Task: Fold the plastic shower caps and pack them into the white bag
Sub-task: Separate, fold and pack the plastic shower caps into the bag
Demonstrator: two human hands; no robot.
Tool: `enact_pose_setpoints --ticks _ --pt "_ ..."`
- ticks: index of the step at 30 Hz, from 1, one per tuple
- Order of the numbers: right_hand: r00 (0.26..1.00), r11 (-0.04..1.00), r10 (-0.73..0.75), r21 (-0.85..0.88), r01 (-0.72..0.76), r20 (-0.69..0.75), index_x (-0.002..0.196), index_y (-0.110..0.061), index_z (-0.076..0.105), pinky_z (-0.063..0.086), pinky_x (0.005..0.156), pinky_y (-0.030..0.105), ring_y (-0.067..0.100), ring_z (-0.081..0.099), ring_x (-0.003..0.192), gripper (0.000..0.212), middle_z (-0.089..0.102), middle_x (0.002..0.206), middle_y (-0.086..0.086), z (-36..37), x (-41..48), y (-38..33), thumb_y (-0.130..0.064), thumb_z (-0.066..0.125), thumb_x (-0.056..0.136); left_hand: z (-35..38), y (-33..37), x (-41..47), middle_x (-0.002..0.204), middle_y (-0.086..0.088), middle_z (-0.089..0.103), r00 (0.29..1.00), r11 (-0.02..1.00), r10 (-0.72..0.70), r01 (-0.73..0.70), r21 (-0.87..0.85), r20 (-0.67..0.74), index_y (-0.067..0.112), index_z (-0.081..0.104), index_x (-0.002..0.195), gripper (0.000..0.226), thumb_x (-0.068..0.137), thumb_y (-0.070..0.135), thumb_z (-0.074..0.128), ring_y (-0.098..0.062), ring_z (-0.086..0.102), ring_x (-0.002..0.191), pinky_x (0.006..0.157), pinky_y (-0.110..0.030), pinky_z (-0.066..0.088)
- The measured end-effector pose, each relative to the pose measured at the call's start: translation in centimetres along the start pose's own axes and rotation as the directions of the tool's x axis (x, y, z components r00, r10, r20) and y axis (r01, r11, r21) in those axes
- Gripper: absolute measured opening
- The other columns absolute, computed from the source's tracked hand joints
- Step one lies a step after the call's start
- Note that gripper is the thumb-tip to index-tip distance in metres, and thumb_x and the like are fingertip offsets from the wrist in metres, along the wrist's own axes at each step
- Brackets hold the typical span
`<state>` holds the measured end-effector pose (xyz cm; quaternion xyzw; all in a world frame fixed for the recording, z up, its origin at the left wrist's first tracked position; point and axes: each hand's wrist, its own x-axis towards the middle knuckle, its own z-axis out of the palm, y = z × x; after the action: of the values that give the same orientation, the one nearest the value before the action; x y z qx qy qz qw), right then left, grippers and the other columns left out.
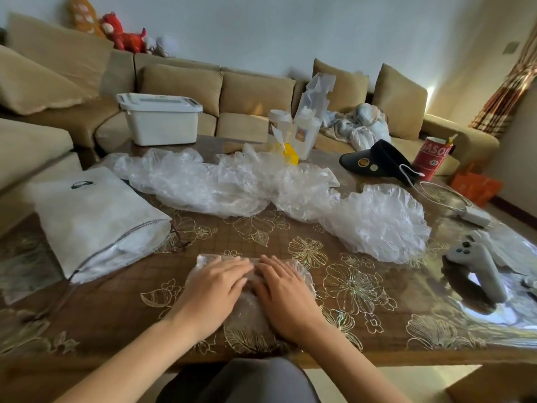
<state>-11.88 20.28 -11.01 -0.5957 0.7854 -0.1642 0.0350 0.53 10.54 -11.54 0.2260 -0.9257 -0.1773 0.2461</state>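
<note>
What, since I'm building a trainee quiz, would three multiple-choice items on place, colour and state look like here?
1. Where is the white fabric bag? A) the brown floral table's left side B) its right side C) the sofa
2. What colour is the curved sun visor? A) red B) black C) yellow
3. The left hand and right hand are A) lifting the bag B) idle C) pressing the folded clear plastic shower cap
1A, it lies far left; 2B, dark brim; 3C, flat fingers cover it.

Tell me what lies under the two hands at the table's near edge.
A clear plastic shower cap, flattened on the table. The left hand and right hand press it with straight fingers. Their palms cover its middle, so its folds cannot be counted.
</note>
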Motion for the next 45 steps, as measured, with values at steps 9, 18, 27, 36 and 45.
enact_pose_setpoints --ticks 9,18,27,36,45 --pt "0.991 0.998 -0.050 -0.016 0.053 0.122 0.150 -0.028 0.015 -0.014 0.113 0.024 0.005 -0.005 0.144 0.082 0.003 0.158 -0.010 -0.5 -1.1 1.8 -0.068 0.004 0.080 -0.4 -1.8 -2.1 0.132 0.017 0.044 1.000 0.997 0.000 0.000 -0.079 0.001 0.023 0.055 0.125 0.032 0.093 0.018 0.054 0.009 0.031 0.123 0.102 0.000 0.006" --pt "0.945 0.965 -0.222 0.084 0.249 -0.242 0.104 -0.018 0.059 0.030 0.091 0.014 0.007 0.048 0.104 0.030 0.060 0.108 -0.005 -1.6 -3.6 0.6 -0.042 0.044 0.094 -2.8 -1.7 -3.7 0.101 0.003 0.067 0.966 0.967 0.254 -0.254 0.025 -0.044 0.012 0.070 0.097 0.054 0.097 0.051 0.033 -0.004 0.052 0.102 0.100 -0.015 0.034" --pt "0.976 0.964 -0.216 0.163 0.210 0.023 0.114 -0.022 0.059 0.027 0.108 0.022 0.005 0.041 0.124 0.051 0.050 0.135 -0.010 -1.7 -3.9 2.4 -0.059 0.052 0.080 -3.0 -2.8 -4.7 0.110 0.015 0.067 0.963 0.965 0.255 -0.259 0.046 0.086 0.026 0.072 0.101 0.046 0.091 0.054 0.037 0.007 0.053 0.107 0.101 0.002 0.018" --pt "0.987 0.978 -0.050 0.193 0.080 -0.154 0.096 -0.009 0.065 0.042 0.088 0.019 0.015 0.057 0.099 0.012 0.064 0.107 0.001 -1.8 -3.0 3.1 -0.018 0.063 0.090 -2.7 -2.0 -2.5 0.059 0.019 0.053 0.989 0.993 0.047 -0.061 -0.099 -0.141 0.011 0.062 0.093 0.008 0.090 0.006 0.057 0.008 0.049 0.045 0.038 -0.003 0.029" --pt "0.930 0.853 0.367 0.388 -0.349 0.030 0.063 -0.018 0.045 0.026 0.046 0.021 0.009 0.033 0.047 0.038 0.043 0.056 -0.005 -3.7 2.2 4.1 -0.038 0.056 0.092 -0.8 -3.3 2.1 0.056 0.006 0.057 0.948 0.952 -0.296 0.303 0.049 -0.113 0.013 0.064 0.094 0.024 0.098 0.027 0.045 -0.005 0.046 0.040 0.039 -0.019 0.026"
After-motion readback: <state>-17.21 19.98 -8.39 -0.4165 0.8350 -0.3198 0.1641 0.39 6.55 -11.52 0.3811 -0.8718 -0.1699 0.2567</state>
